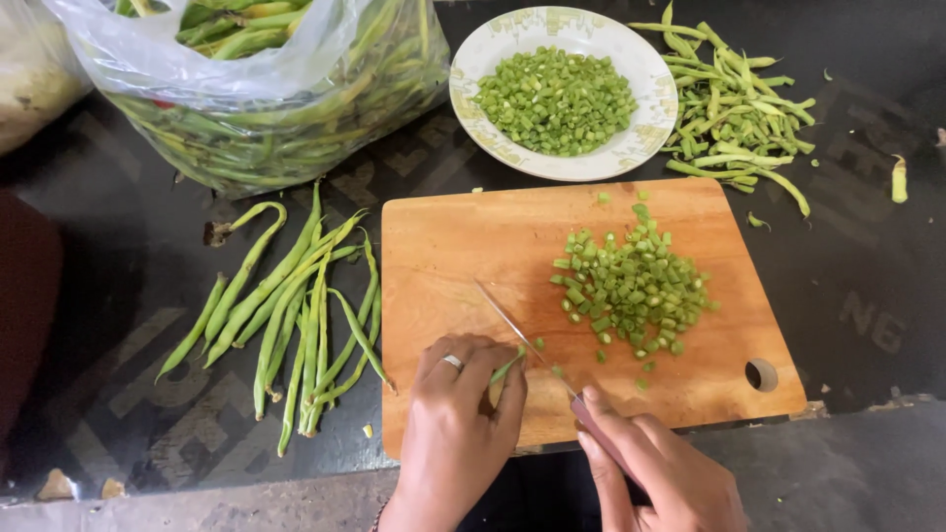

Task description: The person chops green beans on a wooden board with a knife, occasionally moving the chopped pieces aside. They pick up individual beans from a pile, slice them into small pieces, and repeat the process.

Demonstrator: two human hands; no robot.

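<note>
Right now your left hand (455, 419) is curling down on the board (463, 246), fingers bunched and closed over a bean (506, 368) whose green tip is poking out past your fingertips toward the blade. A ring (452, 362) is showing on one finger. Your right hand (660, 473) is wrapping tight around the handle of a knife (517, 330), and the thin blade is running up and to the left across the wood, its edge lying just beside the bean tip.

Further right on the board, a pile of cut pieces (633, 292) is sitting well apart from your fingers, with a few loose bits lying between it and the knife. A round hole (761, 374) is showing in the board's near right corner.

Behind the board, a white plate (473, 74) with a patterned rim is holding a heap of the same small green pieces (557, 99), filling most of its centre. To its left, a clear plastic bag (148, 49) is bulging with whole beans, its mouth open at the top. Whole beans (291, 315) are lying loose on the dark counter (867, 276) just left of the board, and a heap of trimmings (734, 113) is resting right of the plate, touching its rim or very near it.
</note>
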